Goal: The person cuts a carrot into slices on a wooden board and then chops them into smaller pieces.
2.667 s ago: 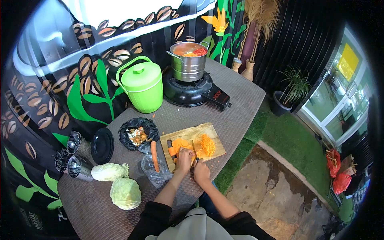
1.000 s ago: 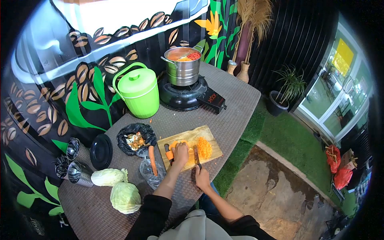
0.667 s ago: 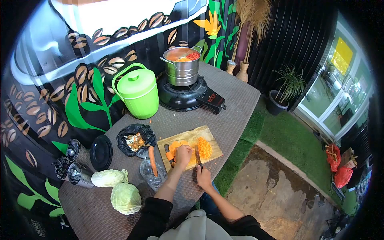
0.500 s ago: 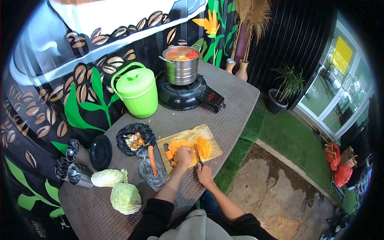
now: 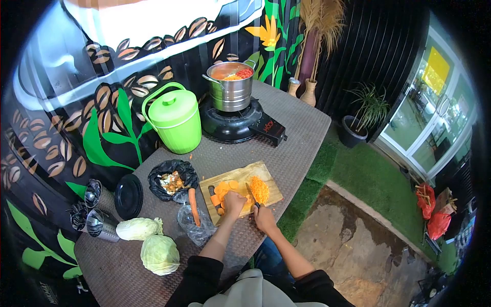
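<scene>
My right hand (image 5: 264, 219) grips a knife (image 5: 252, 196) by its dark handle, the blade pointing away from me over the wooden cutting board (image 5: 276, 195). Beside the blade on the left, my left hand (image 5: 235, 203) is curled and pressed down on carrot pieces, its fingertips hidden from view. Round carrot slices (image 5: 223, 189) lie around and behind that hand. A heap of finely chopped carrot (image 5: 260, 190) sits right of the blade. Off the board to the left, a whole carrot (image 5: 194, 207) rests on a clear plastic bag (image 5: 202, 229).
A steel pot (image 5: 230, 94) with chopped food stands on a black stove (image 5: 225, 125). Nearby are a green lidded bucket (image 5: 178, 123), a black bag of peelings (image 5: 166, 193), black plates (image 5: 128, 197), a cabbage (image 5: 159, 254), a napa cabbage (image 5: 138, 228) and metal cutlery cups (image 5: 104, 227).
The knife's blade has shifted slightly, its tip now showing farther forward beside the chopped heap. My left hand stays curled at nearly the same spot. The view has moved a little.
</scene>
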Motion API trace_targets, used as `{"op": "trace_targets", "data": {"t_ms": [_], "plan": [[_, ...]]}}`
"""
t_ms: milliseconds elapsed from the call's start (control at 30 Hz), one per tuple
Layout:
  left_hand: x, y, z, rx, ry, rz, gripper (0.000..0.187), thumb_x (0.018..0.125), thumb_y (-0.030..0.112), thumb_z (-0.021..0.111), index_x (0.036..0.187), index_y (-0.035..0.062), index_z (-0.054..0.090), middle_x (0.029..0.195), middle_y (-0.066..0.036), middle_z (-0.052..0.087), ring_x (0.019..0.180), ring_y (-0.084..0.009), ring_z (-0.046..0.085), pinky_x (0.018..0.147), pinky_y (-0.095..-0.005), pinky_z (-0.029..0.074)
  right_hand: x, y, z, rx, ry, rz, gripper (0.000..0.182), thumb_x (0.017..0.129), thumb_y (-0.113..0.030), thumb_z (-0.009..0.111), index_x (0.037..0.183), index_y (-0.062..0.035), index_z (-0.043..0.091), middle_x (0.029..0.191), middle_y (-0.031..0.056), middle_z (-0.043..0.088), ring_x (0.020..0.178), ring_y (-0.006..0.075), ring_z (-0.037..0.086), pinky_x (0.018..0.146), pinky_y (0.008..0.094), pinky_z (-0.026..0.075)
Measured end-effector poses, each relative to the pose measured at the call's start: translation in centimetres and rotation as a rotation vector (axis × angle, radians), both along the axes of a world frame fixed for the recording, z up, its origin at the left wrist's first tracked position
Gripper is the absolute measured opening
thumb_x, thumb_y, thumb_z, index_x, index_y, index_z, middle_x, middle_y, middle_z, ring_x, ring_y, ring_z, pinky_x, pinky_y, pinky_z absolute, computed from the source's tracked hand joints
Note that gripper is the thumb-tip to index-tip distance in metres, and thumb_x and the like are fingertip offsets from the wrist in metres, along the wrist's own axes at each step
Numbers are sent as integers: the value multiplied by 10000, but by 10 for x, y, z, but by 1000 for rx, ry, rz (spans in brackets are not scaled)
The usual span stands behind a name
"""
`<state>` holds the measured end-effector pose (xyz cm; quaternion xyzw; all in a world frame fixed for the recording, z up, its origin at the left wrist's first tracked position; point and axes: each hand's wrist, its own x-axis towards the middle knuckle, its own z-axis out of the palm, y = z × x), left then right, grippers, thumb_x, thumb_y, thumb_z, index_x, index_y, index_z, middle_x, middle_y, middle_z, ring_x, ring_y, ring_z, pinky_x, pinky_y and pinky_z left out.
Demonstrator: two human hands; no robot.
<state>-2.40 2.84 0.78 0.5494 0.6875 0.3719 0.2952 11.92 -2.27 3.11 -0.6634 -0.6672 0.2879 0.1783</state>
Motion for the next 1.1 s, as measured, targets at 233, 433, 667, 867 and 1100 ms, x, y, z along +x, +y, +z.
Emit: {"op": "trace_targets", "data": {"t_ms": [233, 433, 667, 867, 1100], "plan": [[4, -6, 5, -22, 40, 29, 170, 639, 180, 730, 703, 24, 704, 685, -130, 677, 640, -246, 671, 597, -345, 514, -14, -15, 4, 27, -104, -70, 411, 961, -344, 411, 943, 51, 523, 822, 290, 627, 796, 432, 636, 702, 503, 514], [11, -21, 7, 177, 101, 42, 181, 700, 152, 709, 845, 45, 715, 796, -95, 699, 745, -247, 676, 671, -341, 517, -17, 6, 3, 30, -145, -31, 393, 959, -349, 420, 944, 31, 521, 834, 280, 635, 800, 421, 644, 707, 488, 521], [6, -17, -6, 144, -10, 18, 170, 720, 155, 713, 856, 52, 718, 797, -87, 701, 744, -235, 676, 687, -325, 514, -26, -13, -9, 7, -185, -107, 391, 941, -354, 449, 957, 29, 523, 806, 268, 641, 769, 422, 645, 696, 486, 520], [9, -20, 3, 145, -43, 51, 162, 716, 146, 719, 848, 53, 720, 797, -93, 700, 747, -233, 676, 689, -313, 513, -13, 8, -4, 41, -95, -18, 402, 950, -358, 429, 953, 32, 523, 802, 266, 642, 772, 440, 641, 691, 500, 516], [7, -17, 0, 135, -32, 39, 128, 730, 122, 714, 830, 41, 721, 795, -107, 697, 743, -239, 674, 686, -317, 510, -27, -6, -2, -40, -81, -94, 420, 951, -353, 424, 955, 56, 520, 849, 302, 625, 811, 445, 631, 716, 522, 504]]}}
